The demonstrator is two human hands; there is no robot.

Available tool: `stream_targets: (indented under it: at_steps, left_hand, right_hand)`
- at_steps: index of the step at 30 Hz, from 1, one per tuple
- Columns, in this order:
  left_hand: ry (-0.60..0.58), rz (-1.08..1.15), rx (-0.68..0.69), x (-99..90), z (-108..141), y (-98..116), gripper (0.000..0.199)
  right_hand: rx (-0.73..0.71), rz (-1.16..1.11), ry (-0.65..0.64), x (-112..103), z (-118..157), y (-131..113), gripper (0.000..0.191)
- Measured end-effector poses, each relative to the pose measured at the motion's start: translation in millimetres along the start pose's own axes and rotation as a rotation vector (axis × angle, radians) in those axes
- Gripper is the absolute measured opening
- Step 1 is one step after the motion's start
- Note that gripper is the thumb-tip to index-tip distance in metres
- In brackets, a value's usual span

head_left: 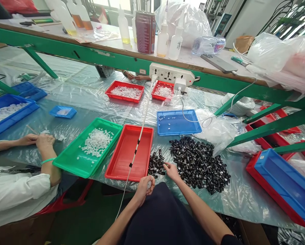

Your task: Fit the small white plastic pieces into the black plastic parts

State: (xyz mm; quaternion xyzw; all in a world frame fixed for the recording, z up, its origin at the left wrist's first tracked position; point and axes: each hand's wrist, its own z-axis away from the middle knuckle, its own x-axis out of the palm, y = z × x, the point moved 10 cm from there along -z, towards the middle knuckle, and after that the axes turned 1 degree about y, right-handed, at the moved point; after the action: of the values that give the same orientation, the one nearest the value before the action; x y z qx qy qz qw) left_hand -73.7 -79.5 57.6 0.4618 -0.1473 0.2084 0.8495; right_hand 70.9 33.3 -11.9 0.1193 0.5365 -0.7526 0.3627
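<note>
Evidently, your left hand (143, 188) curls closed around something whitish (149, 184), likely keeping it handy; your right hand (172, 171), fingertips nearly meeting, touches the small pile of glossy black parts (156, 165) at twelve o'clock, presumably placed within easy reach. I cannot tell whether it grips one.

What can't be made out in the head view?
All head view:
- Left hand: whitish contents mostly hidden by fingers.
- Right hand: anything pinched is too small to tell.
- Far worker's hands: body hidden by shelf.
- Left-edge blue tray: cut off by frame.
- Bottle writing: too small.
</note>
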Motion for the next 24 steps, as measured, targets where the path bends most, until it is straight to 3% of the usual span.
stream_targets:
  at_steps: [7,12,19,24]
  left_hand:
    - [-0.004,0.038,-0.028,-1.6,1,1,0.03]
    - [-0.041,0.046,-0.046,4.0,-1,-3,0.029]
    - [-0.034,0.041,-0.06,3.2,-2,-7,0.029]
    - [0.014,0.156,-0.099,-8.3,-5,-11,0.024]
  right_hand:
    - [-0.228,0.4,0.15,1,20,-41,0.04]
    - [-0.38,0.529,0.091,25,31,-58,0.026]
    - [-0.391,0.414,0.042,31,23,-61,0.01]
    - [-0.318,0.177,0.087,11,34,-73,0.027]
